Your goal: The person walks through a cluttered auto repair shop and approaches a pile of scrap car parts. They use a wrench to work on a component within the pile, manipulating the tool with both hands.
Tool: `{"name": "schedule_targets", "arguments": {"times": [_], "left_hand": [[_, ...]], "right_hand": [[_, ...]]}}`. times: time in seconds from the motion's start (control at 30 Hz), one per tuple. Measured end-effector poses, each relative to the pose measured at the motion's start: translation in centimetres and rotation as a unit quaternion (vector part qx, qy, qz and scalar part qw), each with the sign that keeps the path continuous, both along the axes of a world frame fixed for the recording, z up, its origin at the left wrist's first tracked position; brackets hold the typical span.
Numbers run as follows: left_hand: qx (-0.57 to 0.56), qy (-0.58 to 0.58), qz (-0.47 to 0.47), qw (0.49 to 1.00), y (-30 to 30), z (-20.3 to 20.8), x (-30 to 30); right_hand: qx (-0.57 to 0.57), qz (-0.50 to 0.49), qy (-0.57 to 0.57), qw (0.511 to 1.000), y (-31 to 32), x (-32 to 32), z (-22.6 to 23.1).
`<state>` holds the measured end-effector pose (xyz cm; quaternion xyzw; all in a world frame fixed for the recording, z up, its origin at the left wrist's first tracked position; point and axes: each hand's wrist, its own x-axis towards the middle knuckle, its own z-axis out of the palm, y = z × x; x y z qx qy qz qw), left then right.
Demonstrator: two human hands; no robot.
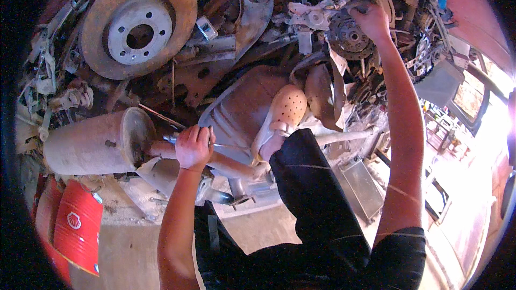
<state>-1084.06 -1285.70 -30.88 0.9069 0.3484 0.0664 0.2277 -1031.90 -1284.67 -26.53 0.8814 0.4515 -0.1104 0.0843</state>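
Observation:
My left hand [194,147] is closed in a fist around what looks like a screwdriver [171,139], its blue-ended handle showing at the left and a thin shaft pointing right. Below that fist runs the rusty pipe of a large cylindrical muffler [88,142]. At the upper right, my right hand [371,19] reaches far out, fingers bent over the top rim of a round clutch disc [352,36] with a splined hub. The fingertips are partly hidden against the disc. A light metal bracket part [316,19] lies just left of it.
A rusty brake disc [180,8] and a control arm [252,21] lie on the heap at upper left. My foot in a tan perforated clog [290,104] rests among the parts. A red drum [78,225] stands lower left; a radiator-like panel [361,190] lies at right.

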Motion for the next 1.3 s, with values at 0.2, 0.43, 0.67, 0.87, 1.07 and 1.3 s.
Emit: {"name": "schedule_targets", "arguments": {"times": [0.2,0.43,0.67,0.87,1.07,1.3], "left_hand": [[0.002,-0.009,0.002,1.000,0.1,0.0,0.1],[0.019,-0.021,0.010,1.000,-0.1,0.0,-0.2],[-0.024,-0.014,0.005,1.000,0.2,0.4,-0.2],[-0.027,0.018,0.005,0.999,0.0,0.3,-0.4],[-0.028,0.024,0.002,0.999,0.0,0.2,0.0],[-0.056,0.020,0.003,0.998,0.4,0.0,0.3]], "right_hand": [[-0.047,0.049,-0.045,0.997,2.5,-1.9,1.0],[-0.136,0.155,-0.071,0.976,5.7,-5.0,3.0],[-0.159,0.209,-0.074,0.962,5.7,-5.1,3.3],[-0.178,0.236,-0.072,0.953,6.0,-4.0,2.4],[-0.178,0.032,0.006,0.984,5.6,0.4,-0.6],[-0.099,-0.367,0.359,0.852,6.0,3.0,-0.6]]}}
